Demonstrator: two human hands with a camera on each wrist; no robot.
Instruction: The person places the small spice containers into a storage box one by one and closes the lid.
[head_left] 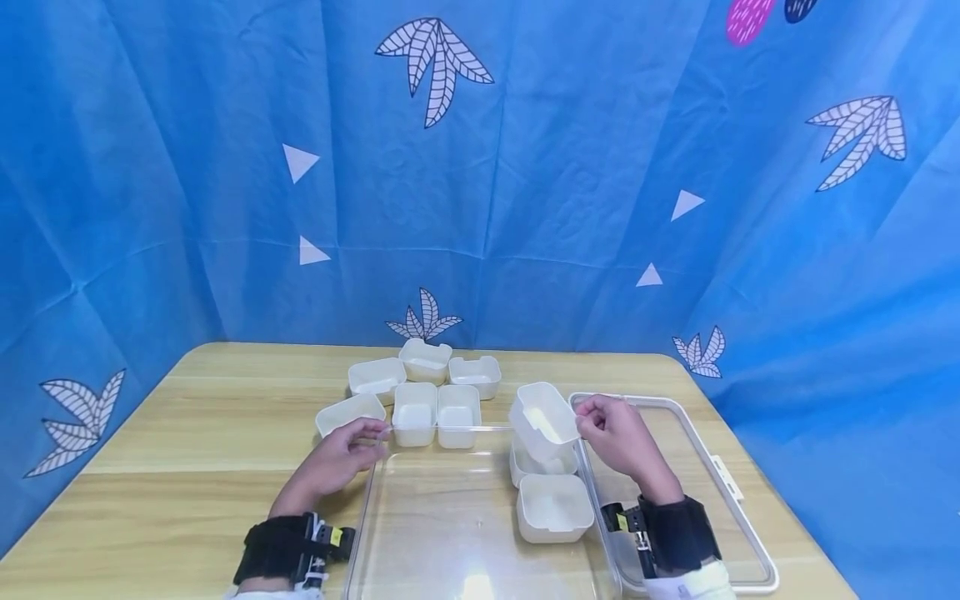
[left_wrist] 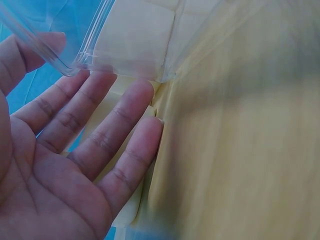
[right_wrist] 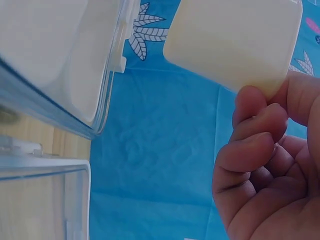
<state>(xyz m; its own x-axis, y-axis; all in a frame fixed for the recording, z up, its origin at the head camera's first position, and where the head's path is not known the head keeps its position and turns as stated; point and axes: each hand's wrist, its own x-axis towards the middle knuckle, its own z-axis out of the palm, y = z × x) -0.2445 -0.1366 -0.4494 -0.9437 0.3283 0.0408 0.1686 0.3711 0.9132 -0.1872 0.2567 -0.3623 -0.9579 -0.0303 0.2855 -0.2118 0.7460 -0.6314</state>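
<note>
My right hand [head_left: 617, 433] pinches the edge of a small white bin [head_left: 542, 417] between thumb and fingers. It is held tilted above the right side of a large clear plastic box [head_left: 442, 533]. Seen from the right wrist, that hand's other fingers are curled below the bin. Inside the box, a white bin [head_left: 555, 504] sits near the right wall, with another [head_left: 517, 467] behind it, partly hidden by the held one. At the box's far left corner is my left hand [head_left: 341, 458]. Its fingers [left_wrist: 115, 127] are extended, with tips at the clear wall.
Several more small white bins [head_left: 459, 408] stand loosely grouped behind the box. Right of it lies a clear lid [head_left: 693, 433] with a white rim and side latch. The wooden table [head_left: 187, 450] ends at a blue patterned curtain [head_left: 525, 208] at the back.
</note>
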